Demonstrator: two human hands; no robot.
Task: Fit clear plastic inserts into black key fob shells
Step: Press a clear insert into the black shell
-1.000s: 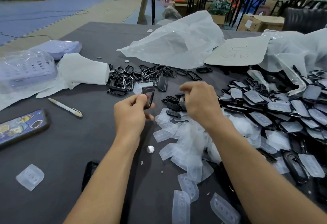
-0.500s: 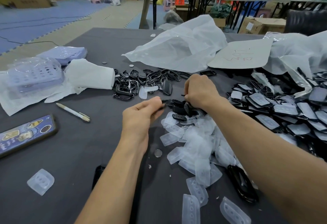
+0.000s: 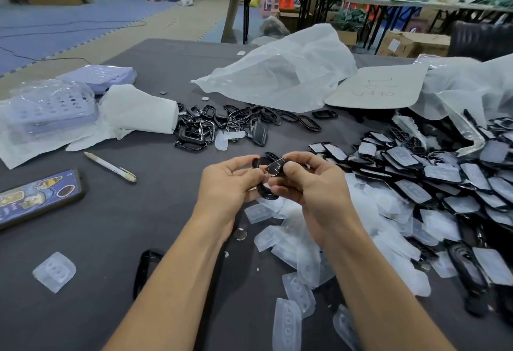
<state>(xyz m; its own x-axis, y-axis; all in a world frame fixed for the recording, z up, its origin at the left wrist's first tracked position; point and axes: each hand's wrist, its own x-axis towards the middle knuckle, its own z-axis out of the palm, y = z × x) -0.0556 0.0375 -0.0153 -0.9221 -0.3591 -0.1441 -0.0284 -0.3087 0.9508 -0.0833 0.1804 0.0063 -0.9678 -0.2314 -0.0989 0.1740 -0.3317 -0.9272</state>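
Both hands are raised just above the middle of the desk [image 3: 144, 228], which is covered in dark grey.

Left hand [image 3: 224, 184]: fingers curled, thumb and fingertips pinching the left side of a black shell frame [image 3: 265, 195]. The frame stands roughly on edge between the two hands.

Right hand [image 3: 312, 188]: fingers curled, thumb and forefinger pinching a small black button piece [image 3: 277, 167] with pale markings. It sits against the upper part of the frame. Whether it is seated in the frame cannot be told.

Clear inserts [image 3: 294, 242]: a loose heap directly beneath and in front of the hands, running toward the near edge. One lone clear insert [image 3: 54, 271] lies apart near the near-left corner.

Assembled shells [image 3: 444, 184]: overlapping rows along the right edge, each showing a clear face.

Empty black frames [image 3: 222, 125]: a pile beyond the hands, toward the desk's centre.

Other items: a coin cell [image 3: 240, 234] beside the left wrist; a pen [image 3: 111, 167] and a phone [image 3: 36, 198] toward the left edge; a lavender tray stack [image 3: 50, 106] and white paper [image 3: 138, 113] at the far left; a white plastic bag [image 3: 277, 78] and a card sheet [image 3: 380, 89] at the far side.
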